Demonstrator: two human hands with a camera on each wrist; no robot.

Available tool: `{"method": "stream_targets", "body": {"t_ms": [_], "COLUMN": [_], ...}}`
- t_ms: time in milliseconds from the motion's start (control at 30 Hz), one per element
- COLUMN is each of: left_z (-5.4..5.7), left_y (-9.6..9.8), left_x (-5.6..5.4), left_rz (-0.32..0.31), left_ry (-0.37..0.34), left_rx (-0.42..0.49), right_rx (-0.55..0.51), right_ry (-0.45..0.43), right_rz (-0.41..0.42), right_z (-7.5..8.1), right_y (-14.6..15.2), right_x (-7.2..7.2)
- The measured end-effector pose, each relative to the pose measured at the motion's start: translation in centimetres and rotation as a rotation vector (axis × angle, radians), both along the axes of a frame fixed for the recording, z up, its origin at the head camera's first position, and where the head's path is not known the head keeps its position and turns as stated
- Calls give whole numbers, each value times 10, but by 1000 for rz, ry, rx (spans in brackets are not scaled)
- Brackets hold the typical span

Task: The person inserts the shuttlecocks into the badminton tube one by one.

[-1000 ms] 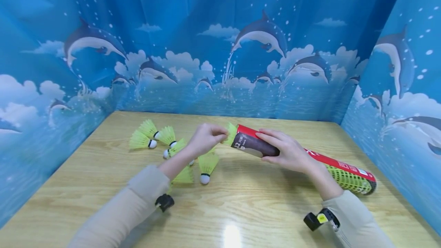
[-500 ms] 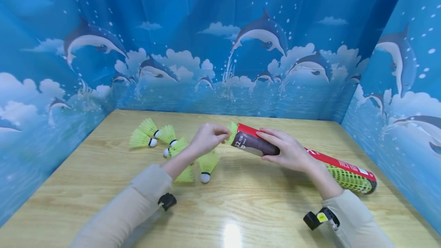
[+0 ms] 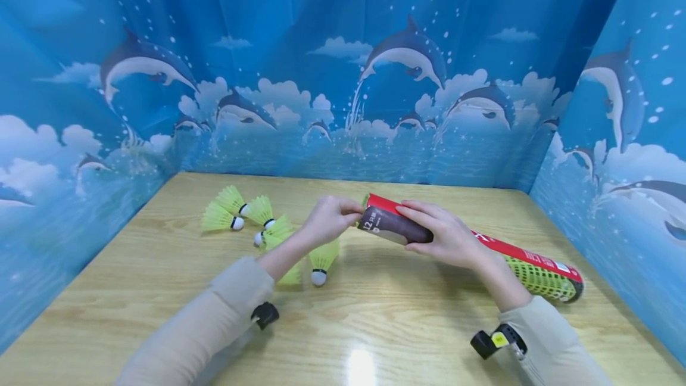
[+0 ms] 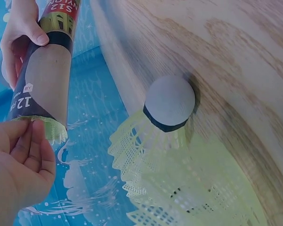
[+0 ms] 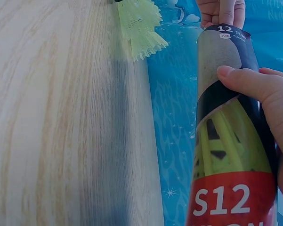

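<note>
My right hand (image 3: pixel 447 236) grips a long red and black shuttlecock tube (image 3: pixel 393 225) around its body, its mouth facing left. The tube's printed label (image 5: pixel 221 200) reads S12 in the right wrist view. At the mouth, my left hand (image 3: pixel 332 219) pinches the skirt rim of a yellow-green shuttlecock (image 4: pixel 56 131). Only that rim sticks out in the left wrist view; its cork is hidden inside the tube.
Several loose yellow shuttlecocks (image 3: pixel 217 217) lie on the left of the wooden table (image 3: pixel 386 308), partly behind my left forearm. One shuttlecock (image 3: pixel 320 277) lies with its white cork toward me. A blue dolphin-print curtain (image 3: pixel 300 153) borders the table.
My left hand has moved slightly right, toward the tube. The shuttlecock has slid deeper into the mouth, with less of its skirt showing. The right hand and tube have stayed nearly still.
</note>
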State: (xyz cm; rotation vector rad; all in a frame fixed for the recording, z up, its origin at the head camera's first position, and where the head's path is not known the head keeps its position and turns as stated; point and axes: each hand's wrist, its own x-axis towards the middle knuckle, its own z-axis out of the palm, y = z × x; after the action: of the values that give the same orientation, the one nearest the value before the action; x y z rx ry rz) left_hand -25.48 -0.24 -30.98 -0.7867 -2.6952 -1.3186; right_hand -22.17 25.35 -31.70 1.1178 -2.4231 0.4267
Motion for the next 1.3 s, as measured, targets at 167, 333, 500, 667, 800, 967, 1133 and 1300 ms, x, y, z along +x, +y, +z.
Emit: {"method": "stream_targets", "body": {"t_ms": [167, 333, 500, 667, 800, 967, 1133, 1300], "left_z": [1, 1, 3, 5, 4, 2, 1, 2], "left_y": [1, 1, 0, 1, 2, 1, -1, -8], "left_x": [2, 2, 2, 2, 2, 2, 2, 2], "left_rz": [-18, -51, -69, -67, -62, -55, -66, -58], "left_ry": [-10, -23, -69, -88, -92, -118, -129, -154], "left_rx": [-1, 0, -14, -21, -23, -19, -17, 9], "right_rx": [0, 0, 3, 0, 4, 11, 12, 4], "right_ry": [-4, -3, -11, -6, 3, 9, 11, 1], "right_rz": [-5, -9, -10, -7, -5, -1, -2, -4], "right_z": [-1, -1, -2, -1, -2, -3, -3, -3], "right_y": [1, 2, 3, 3, 3, 2, 3, 3], "right_x": [0, 0, 0, 1, 1, 0, 1, 1]}}
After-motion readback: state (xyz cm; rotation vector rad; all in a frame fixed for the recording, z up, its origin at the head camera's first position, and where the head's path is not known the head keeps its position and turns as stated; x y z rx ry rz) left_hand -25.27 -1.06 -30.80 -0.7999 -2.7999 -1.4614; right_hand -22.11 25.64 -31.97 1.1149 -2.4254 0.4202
